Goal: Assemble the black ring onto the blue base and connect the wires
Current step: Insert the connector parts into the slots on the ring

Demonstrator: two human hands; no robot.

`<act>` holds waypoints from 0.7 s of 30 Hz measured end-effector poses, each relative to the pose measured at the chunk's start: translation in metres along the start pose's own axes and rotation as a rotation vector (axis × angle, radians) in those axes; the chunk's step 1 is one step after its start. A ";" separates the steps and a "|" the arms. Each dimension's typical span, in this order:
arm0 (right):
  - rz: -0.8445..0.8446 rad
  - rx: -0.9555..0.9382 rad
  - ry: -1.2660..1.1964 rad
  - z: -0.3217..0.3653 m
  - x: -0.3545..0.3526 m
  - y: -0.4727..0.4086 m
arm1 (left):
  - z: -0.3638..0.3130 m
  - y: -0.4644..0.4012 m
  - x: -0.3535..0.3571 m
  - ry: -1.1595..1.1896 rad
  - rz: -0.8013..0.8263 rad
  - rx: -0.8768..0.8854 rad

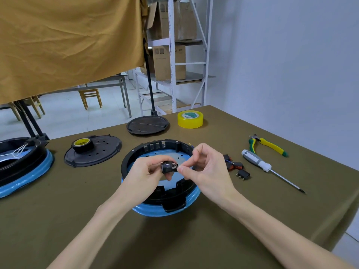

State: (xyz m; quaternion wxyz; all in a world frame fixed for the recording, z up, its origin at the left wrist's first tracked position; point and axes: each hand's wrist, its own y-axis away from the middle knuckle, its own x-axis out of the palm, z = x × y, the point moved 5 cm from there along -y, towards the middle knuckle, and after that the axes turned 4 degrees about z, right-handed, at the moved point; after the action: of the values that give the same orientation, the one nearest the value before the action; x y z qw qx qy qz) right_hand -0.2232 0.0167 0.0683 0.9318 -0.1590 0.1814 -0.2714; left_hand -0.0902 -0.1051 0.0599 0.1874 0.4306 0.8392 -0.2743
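- Black ring (136,155) sits on blue base (149,209), centre of frame, on olive table (194,239); ring looks seated, so that step seems done.
- Step in hand: wiring. Left hand (142,172) grips small black connector (167,167) above the ring's opening, fingers curled round it.
- Right hand (204,167) pinches at the connector's right end, thumb and forefinger closed on something tiny; likely a wire end or terminal, too small to tell.
- Blue wire (229,162) runs right from that hand toward red-black parts (234,165) just beside the ring.
- Next move: probably push terminal onto connector pin; needs fine alignment and left hand holding steady.
- Ring look: dark, round, slotted back wall, tab at front; pale blue floor shows inside.
- Loose switch (243,174) lower right of ring; screwdriver (258,163) and pliers (267,145) right of frame, untouched.
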 end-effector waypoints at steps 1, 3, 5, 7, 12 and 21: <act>0.004 -0.009 0.011 -0.001 0.002 0.000 | 0.002 0.000 0.001 -0.017 0.002 -0.020; 0.018 -0.006 0.033 -0.004 0.007 0.000 | 0.006 -0.001 0.002 -0.052 0.014 -0.067; 0.020 0.020 0.021 -0.008 0.008 0.000 | 0.006 -0.001 0.002 -0.059 0.022 -0.084; 0.032 0.043 -0.010 -0.010 0.006 -0.003 | 0.003 -0.001 0.002 -0.024 0.011 -0.076; 0.140 0.096 -0.076 -0.017 -0.001 -0.007 | -0.001 0.000 0.003 0.010 -0.022 -0.093; 0.176 0.072 -0.085 -0.020 -0.002 -0.009 | -0.003 0.002 0.003 0.002 -0.021 -0.113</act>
State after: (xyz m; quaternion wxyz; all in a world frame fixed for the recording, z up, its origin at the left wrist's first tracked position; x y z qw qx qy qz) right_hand -0.2373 0.0062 0.0546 0.9640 -0.1202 0.1453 -0.1876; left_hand -0.0908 -0.1006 0.0599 0.2080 0.4109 0.8579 -0.2280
